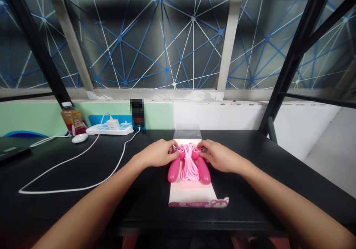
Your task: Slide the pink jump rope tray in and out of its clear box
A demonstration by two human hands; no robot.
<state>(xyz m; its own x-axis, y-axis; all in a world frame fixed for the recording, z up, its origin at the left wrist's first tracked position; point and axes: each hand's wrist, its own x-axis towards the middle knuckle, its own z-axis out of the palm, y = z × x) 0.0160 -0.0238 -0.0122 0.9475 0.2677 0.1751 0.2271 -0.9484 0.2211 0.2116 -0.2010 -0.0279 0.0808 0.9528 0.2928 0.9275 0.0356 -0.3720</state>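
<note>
A pink skipping rope lies coiled on a pale pink cardboard insert on the black table. It has two pink handles, one on each side of the coil. My left hand rests on top of the left handle, fingers curled over its upper end. My right hand does the same on the right handle. A clear plastic box stands just behind the rope.
At the back left are a white power strip with a charger, a white mouse, a drink bottle and a long white cable. A dark phone lies at the far left. Black frame posts rise on both sides.
</note>
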